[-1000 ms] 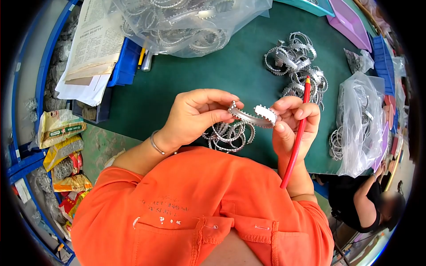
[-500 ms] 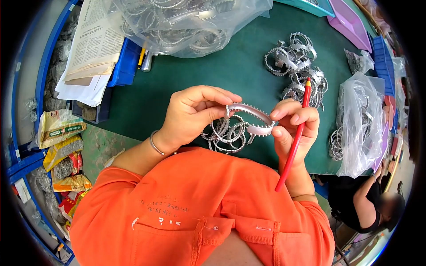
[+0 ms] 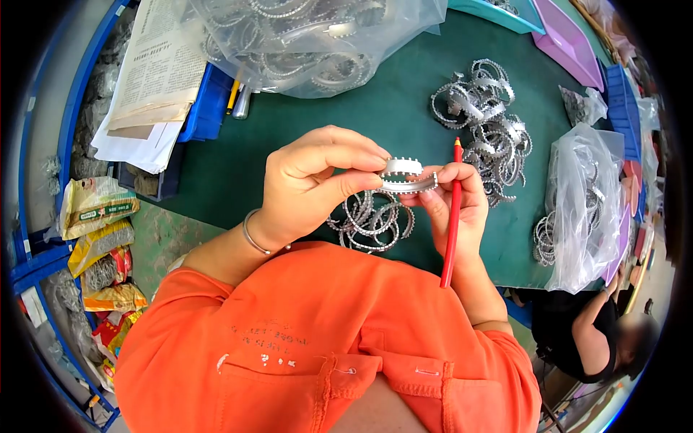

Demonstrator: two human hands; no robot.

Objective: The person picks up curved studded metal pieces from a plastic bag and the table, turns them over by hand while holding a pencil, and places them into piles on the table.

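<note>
A silver cuff bracelet with small teeth along its edges is held level above the table, in front of the orange shirt. My left hand pinches its left end between thumb and fingers. At the other end, my right hand grips it by thumb and fingertips. A red pencil is also tucked between the right fingers, its tip pointing away from me. Just below the hands lies a small pile of similar bracelets. Farther off to the right is a larger heap of bracelets.
A big clear bag of bracelets lies at the far side of the green table. Papers rest over a blue bin at left. Another plastic bag and a pink tray line the right. A person sits beyond.
The held bracelet has been turned, so its outer face and toothed edge now show. My right hand has moved left, nearer my left hand, carrying the red pencil with it.
</note>
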